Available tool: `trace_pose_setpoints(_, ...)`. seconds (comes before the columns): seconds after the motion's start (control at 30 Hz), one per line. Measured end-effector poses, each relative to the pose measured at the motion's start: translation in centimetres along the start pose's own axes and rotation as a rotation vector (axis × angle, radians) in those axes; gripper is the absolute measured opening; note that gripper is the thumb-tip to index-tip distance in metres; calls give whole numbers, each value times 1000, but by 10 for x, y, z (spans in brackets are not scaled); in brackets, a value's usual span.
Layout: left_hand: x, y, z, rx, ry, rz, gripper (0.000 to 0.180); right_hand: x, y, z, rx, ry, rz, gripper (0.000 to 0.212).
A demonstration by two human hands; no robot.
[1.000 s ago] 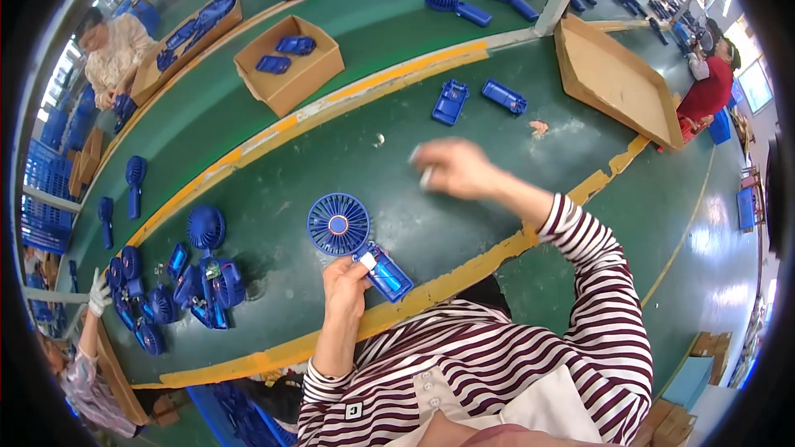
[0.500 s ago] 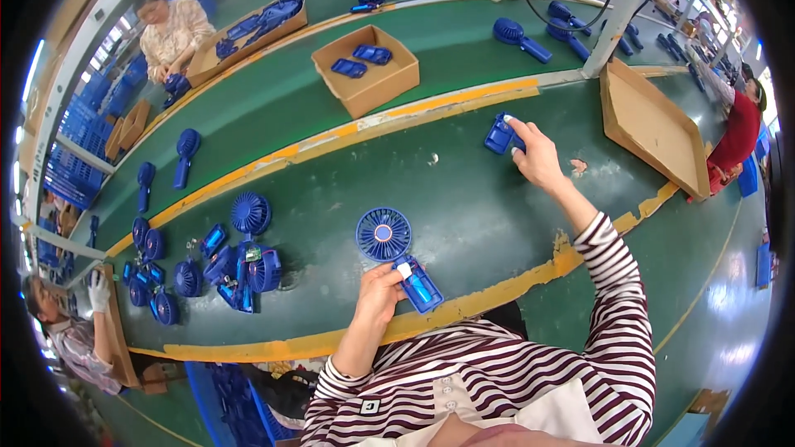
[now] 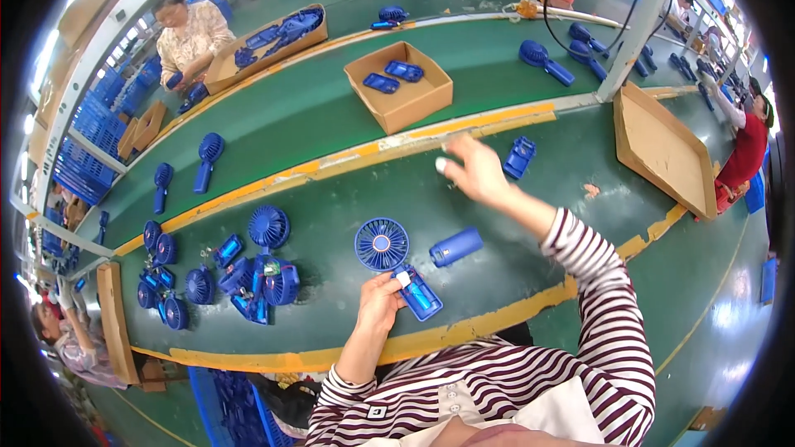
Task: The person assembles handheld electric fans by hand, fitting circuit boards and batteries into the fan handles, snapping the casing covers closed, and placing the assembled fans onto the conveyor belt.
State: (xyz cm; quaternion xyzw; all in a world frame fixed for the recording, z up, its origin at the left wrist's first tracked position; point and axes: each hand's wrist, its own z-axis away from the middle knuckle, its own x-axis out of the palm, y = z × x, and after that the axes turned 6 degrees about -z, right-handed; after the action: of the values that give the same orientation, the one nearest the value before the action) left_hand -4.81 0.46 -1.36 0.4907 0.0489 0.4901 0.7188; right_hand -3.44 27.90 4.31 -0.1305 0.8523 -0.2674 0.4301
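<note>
Head view: clamped with the left hand (image 3: 379,304) on the neck of a blue fan (image 3: 382,244), thumb uppermost, probably to steady the piece from one side and leave the open handle (image 3: 429,308) uncovered, with a bright blue cylinder (image 3: 416,295) visible inside. Held grille-up in front of the body, on the desk (image 3: 331,207) or just above it; hard to tell which. Stretched over the far part of the desk with the right hand (image 3: 474,170), slightly blurred, thumb and fingers apart and nothing visible between them. Shows a loose blue cover (image 3: 456,247) just right of the fan, seemingly put there for easy reach, and a blue shell (image 3: 519,157) near the right hand. Farther left, includes a cluster of assorted fans (image 3: 199,285), perhaps grouped aside for working room. Beyond, on the green belt (image 3: 298,120), shows a carton (image 3: 422,108) with two casings (image 3: 403,71) inside, likely for keeping them together.
</note>
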Motion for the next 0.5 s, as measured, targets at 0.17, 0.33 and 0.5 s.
trace_pose_setpoints(0.17, -14, 5, -14, -1, 68, -5, 22, 28, 51, -163, 59, -104, 244, 40)
trace_pose_setpoints(0.33, -17, 13, -15, -60, 52, 79, 26, 85, 92, -245, 427, -409, 445, 76)
trace_pose_setpoints(0.5, -19, 21, -11, -123, 39, 81, 26, 112, 92, -272, 520, -427, 532, 67)
